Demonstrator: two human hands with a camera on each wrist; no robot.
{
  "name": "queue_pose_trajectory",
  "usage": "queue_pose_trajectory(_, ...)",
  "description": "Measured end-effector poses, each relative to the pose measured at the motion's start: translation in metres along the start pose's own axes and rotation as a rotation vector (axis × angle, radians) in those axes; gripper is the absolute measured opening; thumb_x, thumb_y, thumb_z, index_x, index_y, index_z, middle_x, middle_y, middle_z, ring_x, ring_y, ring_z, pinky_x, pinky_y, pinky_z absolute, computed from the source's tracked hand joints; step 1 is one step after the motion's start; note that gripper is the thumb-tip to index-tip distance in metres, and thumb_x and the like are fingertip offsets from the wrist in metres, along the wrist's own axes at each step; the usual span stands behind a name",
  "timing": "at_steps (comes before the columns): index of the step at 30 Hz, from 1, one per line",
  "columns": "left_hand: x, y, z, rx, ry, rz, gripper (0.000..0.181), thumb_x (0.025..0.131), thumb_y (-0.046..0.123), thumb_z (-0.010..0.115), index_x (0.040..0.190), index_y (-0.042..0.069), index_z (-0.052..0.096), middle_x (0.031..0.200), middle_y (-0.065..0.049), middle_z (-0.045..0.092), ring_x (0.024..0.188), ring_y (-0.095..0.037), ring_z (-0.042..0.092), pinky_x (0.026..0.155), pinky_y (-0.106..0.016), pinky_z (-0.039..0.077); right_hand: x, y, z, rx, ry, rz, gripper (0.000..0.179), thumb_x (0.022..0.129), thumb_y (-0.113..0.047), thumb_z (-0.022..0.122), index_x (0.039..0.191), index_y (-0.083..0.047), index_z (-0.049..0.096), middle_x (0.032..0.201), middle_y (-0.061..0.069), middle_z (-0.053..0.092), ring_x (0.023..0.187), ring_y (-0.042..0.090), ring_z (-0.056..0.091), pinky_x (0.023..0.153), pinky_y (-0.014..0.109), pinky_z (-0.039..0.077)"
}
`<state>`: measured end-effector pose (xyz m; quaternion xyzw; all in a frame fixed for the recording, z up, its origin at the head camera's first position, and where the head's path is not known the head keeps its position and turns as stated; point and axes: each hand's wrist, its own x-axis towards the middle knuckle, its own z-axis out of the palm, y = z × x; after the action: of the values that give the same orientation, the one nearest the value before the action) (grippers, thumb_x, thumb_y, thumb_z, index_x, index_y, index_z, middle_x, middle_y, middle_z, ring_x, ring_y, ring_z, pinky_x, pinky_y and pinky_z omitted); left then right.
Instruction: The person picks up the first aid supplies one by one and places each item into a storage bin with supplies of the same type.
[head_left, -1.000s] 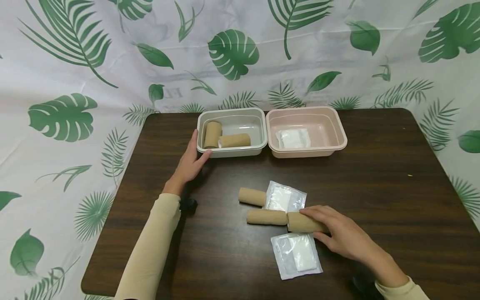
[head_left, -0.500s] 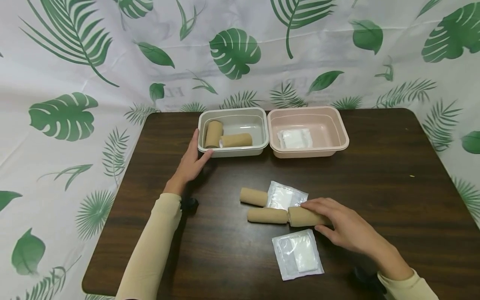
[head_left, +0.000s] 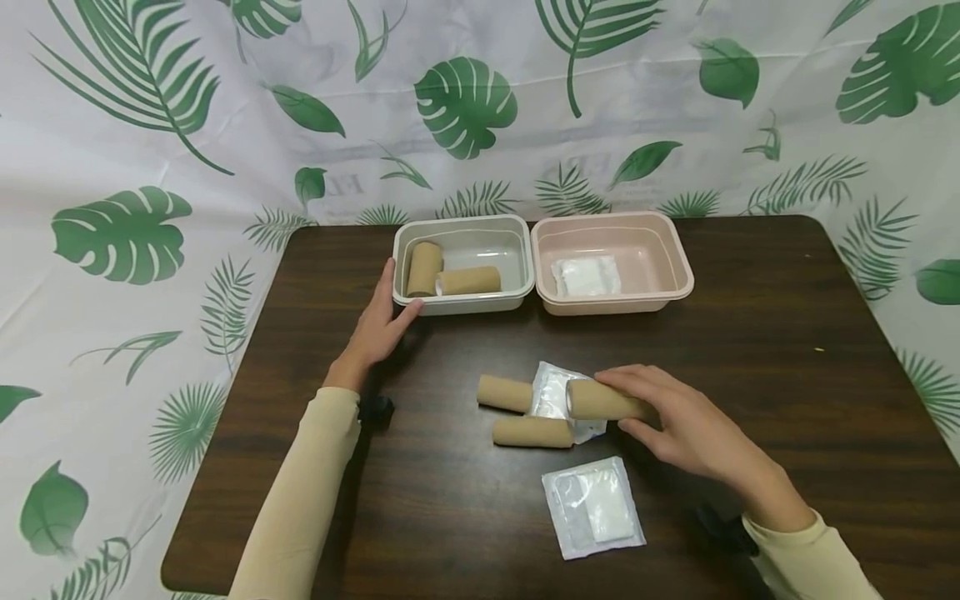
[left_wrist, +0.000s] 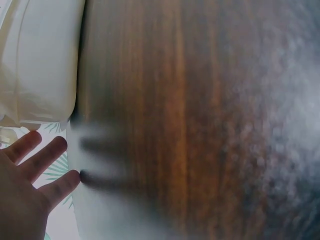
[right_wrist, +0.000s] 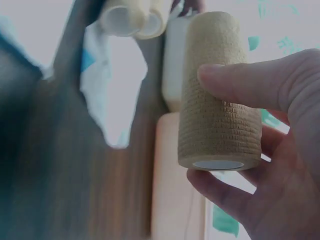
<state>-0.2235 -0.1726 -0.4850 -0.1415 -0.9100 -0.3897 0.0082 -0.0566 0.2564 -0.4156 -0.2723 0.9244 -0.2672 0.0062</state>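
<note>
My right hand (head_left: 686,425) grips a tan cohesive bandage roll (head_left: 603,400) between thumb and fingers. In the right wrist view the held roll (right_wrist: 217,120) shows its crinkled surface and white core. Two more tan rolls lie on the table, one farther back (head_left: 505,392) and one nearer (head_left: 532,432). Under the held roll in the head view is a clear-and-white gauze packet (head_left: 553,390), partly covered. My left hand (head_left: 375,325) rests with straight fingers against the left front corner of the grey bin (head_left: 480,306); in the left wrist view its fingers (left_wrist: 45,160) are spread.
Inside the grey bin are two tan rolls, one lengthwise (head_left: 425,268) and one crosswise (head_left: 468,281). Beside it stands a pink bin (head_left: 652,275) with a white packet (head_left: 587,276) inside. Another gauze packet (head_left: 596,508) lies toward the front of the dark wooden table (head_left: 420,500).
My right hand has lifted the bandage roll away from beside the nearer roll, moving it up and slightly left over the gauze packet. The left hand stays at the grey bin.
</note>
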Motion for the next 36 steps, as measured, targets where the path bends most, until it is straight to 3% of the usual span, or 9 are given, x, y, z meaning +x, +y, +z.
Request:
queue_pose_trajectory(13,0.003,0.000,-0.001,0.005,0.009,0.019,0.083,0.096,0.056,0.044,0.155,0.023,-0.005,0.159,0.011,-0.001,0.145,-0.010,0.006,0.115,-0.044,0.015,0.089,0.002,0.002,0.091,0.093,-0.149,0.060,0.084,-0.014,0.074,0.139,-0.015,0.050,0.136,0.001,0.052,0.123,0.019,0.049,0.100,0.041,0.039)
queue_pose_trajectory(23,0.002,0.000,0.000,0.003,0.008,0.014,0.084,0.096,0.055,0.045,0.155,0.021,-0.003,0.160,0.009,0.000,0.145,-0.012,0.007,0.114,-0.048,0.016,0.145,0.001,0.011,0.063,0.153,-0.135,0.058,0.085,-0.015,0.072,0.139,-0.014,0.050,0.128,0.004,0.056,0.114,0.020,0.052,0.097,0.040,0.040)
queue_pose_trajectory(29,-0.001,-0.002,0.001,0.006,0.016,-0.006,0.084,0.094,0.057,0.045,0.155,0.024,-0.003,0.159,0.011,0.000,0.145,-0.013,0.010,0.114,-0.048,0.018,0.170,-0.004,0.023,0.041,0.179,-0.125,0.058,0.087,-0.014,0.070,0.140,-0.013,0.048,0.131,0.007,0.054,0.119,0.023,0.049,0.100,0.040,0.039)
queue_pose_trajectory(36,0.000,-0.002,0.002,-0.011,0.025,0.014,0.081,0.095,0.055,0.046,0.154,0.030,-0.006,0.160,0.008,0.001,0.145,-0.016,0.012,0.113,-0.050,0.019,0.194,-0.003,0.031,0.006,0.187,-0.120,0.057,0.088,-0.011,0.067,0.141,-0.014,0.048,0.133,0.006,0.052,0.123,0.023,0.046,0.102,0.040,0.038)
